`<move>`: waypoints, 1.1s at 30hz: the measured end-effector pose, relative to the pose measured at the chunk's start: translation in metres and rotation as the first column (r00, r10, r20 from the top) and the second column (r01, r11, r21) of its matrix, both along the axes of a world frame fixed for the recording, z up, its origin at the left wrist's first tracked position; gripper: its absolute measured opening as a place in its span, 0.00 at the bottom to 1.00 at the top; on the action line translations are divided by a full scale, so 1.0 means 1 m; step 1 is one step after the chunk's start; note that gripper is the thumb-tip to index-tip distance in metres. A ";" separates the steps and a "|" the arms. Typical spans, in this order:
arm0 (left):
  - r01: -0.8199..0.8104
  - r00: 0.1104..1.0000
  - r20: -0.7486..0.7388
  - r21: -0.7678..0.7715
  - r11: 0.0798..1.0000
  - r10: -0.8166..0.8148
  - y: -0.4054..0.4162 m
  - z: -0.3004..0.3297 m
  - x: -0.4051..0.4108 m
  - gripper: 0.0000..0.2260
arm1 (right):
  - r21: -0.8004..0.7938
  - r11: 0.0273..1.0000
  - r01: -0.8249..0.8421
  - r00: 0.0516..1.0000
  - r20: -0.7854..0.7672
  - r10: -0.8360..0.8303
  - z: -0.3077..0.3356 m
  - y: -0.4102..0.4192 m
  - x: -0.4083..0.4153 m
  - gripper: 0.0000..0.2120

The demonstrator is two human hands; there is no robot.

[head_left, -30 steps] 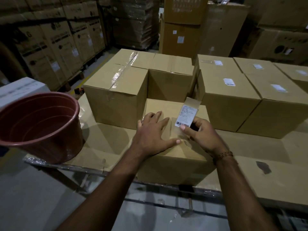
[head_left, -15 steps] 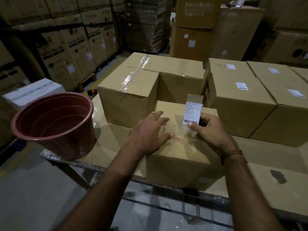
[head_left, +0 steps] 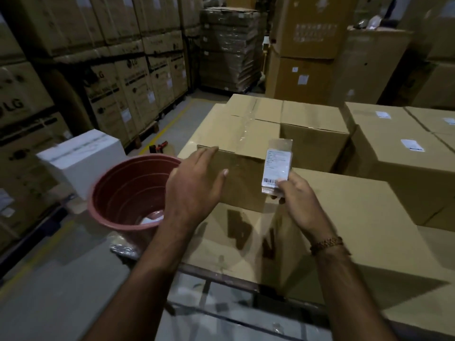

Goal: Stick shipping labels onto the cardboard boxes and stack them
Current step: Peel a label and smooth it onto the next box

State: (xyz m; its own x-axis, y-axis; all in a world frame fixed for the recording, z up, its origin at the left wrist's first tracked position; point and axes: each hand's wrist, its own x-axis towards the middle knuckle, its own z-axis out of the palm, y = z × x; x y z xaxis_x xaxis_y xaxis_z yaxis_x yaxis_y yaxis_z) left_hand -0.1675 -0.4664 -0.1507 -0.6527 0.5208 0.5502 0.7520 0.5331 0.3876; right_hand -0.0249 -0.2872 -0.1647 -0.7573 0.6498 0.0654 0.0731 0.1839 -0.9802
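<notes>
My right hand [head_left: 296,201] pinches a white shipping label [head_left: 277,169] with a barcode, held upright on its backing strip. It hovers over the left edge of a plain cardboard box [head_left: 344,230] at the table's front. My left hand [head_left: 194,185] is lifted in the air with fingers straight, holding nothing, in front of a taller taped box [head_left: 238,134]. Two more boxes at the right carry labels: a near labelled box [head_left: 398,156] and a far labelled box [head_left: 374,116].
A red plastic bucket [head_left: 118,190] with paper scraps inside sits at the table's left corner. A white box [head_left: 81,156] stands beyond it. Stacked LG cartons [head_left: 128,94] on pallets line the left aisle. The table's metal edge [head_left: 221,279] runs below my arms.
My left hand has lifted off the front box and moved left and up. My right hand has raised the label. The view has shifted left, toward the bucket.
</notes>
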 end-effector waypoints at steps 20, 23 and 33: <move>-0.081 0.941 0.308 -0.198 0.977 0.141 -0.163 -0.049 -0.194 0.30 | 0.324 0.945 0.048 0.988 0.124 -0.093 -0.032 -0.173 -0.184 0.22; -0.024 0.926 0.369 -0.163 0.986 0.084 -0.164 -0.056 -0.195 0.27 | 0.410 0.912 -0.006 0.971 0.221 -0.093 -0.038 -0.181 -0.189 0.18; -0.054 0.917 0.384 -0.139 0.989 0.105 -0.169 -0.060 -0.190 0.32 | 0.564 0.804 -0.186 0.854 0.498 -0.152 -0.044 -0.187 -0.199 0.13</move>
State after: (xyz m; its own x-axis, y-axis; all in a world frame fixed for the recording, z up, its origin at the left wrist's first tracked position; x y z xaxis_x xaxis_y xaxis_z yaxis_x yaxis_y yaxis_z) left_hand -0.3573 -0.6353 -0.2106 -0.8442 0.5054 0.1787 0.5079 0.6473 0.5684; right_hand -0.2244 -0.4746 -0.2087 -0.7994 0.5999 0.0327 0.5046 0.7000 -0.5054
